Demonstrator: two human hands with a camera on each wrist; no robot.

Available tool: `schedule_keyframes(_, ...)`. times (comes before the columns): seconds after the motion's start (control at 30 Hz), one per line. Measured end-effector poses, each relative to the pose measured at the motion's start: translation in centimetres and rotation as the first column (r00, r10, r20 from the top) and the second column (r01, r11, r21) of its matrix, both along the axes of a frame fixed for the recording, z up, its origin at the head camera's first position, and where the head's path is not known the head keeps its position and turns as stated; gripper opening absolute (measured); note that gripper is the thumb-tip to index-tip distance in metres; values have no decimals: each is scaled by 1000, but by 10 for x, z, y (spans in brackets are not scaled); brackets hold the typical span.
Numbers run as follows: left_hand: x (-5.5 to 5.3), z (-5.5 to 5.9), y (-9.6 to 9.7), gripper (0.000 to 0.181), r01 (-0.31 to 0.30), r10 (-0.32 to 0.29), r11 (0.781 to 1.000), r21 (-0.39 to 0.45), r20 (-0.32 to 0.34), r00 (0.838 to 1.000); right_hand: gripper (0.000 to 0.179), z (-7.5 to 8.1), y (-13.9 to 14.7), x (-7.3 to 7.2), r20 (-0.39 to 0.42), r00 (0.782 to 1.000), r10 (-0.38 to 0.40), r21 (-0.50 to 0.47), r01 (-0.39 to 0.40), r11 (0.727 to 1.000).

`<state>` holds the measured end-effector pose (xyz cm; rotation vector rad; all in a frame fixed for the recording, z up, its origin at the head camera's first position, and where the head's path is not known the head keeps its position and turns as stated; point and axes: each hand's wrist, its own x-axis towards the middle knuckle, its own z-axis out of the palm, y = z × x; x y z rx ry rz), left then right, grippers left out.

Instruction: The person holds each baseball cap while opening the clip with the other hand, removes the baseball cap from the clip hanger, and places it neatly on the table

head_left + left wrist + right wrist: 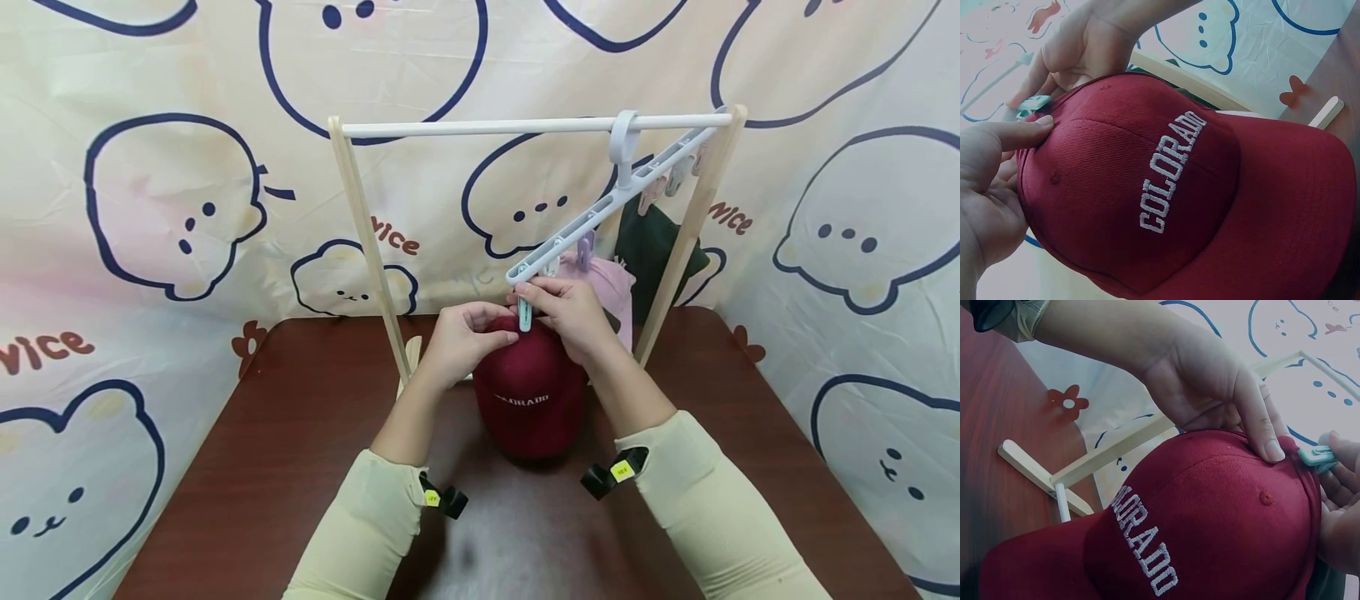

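A dark red baseball cap (pixel 528 392) with white COLORADO lettering hangs crown up, its brim pointing down over the table. My left hand (pixel 465 342) pinches the top edge of the cap, the thumb (pixel 1032 130) lying on the cloth. A teal clothespin (pixel 525 315) at the low end of the white clip hanger (pixel 577 223) sits at the cap's edge. My right hand (pixel 572 321) pinches this clothespin (pixel 1317 456) between thumb and fingers. The hanger tilts steeply, hooked on the white rod (pixel 480 127) of a wooden rack.
The rack's wooden posts (pixel 367 242) stand on the brown table (pixel 300 467) near the back. Behind my right hand, a pink cloth (pixel 613 287) and a dark green cloth (pixel 652 250) hang from the hanger's clips. A patterned curtain (pixel 187 333) encloses the table's back and sides.
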<state>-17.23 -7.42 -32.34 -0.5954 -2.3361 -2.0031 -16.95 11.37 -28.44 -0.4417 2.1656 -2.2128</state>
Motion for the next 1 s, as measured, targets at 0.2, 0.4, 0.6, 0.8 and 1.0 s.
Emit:
schedule_keyframes(0.2,1,2,0,23,9,-9,1000,7,-3,1000,32,1,0,0,-7,1000,17,-21,-17,1000)
schedule_keyframes(0.4,1,4,0,22,31,-31,1000,2,-19,999,28,1,2,-1,-26,999,21,-39,-22,999)
schedule_keyframes(0.6,3,6,-3,22,37,-38,999,-27,-24,999,27,1,1,0,-40,999,25,-55,-27,998)
schedule_keyframes(0.8,4,6,-9,21,47,-48,995,-84,-14,999,30,-1,-1,0,-33,999,20,-29,-21,999)
schedule_keyframes(1.0,4,6,-21,18,49,-50,991,-124,-3,999,32,-2,1,-1,-47,999,19,-9,-19,1000)
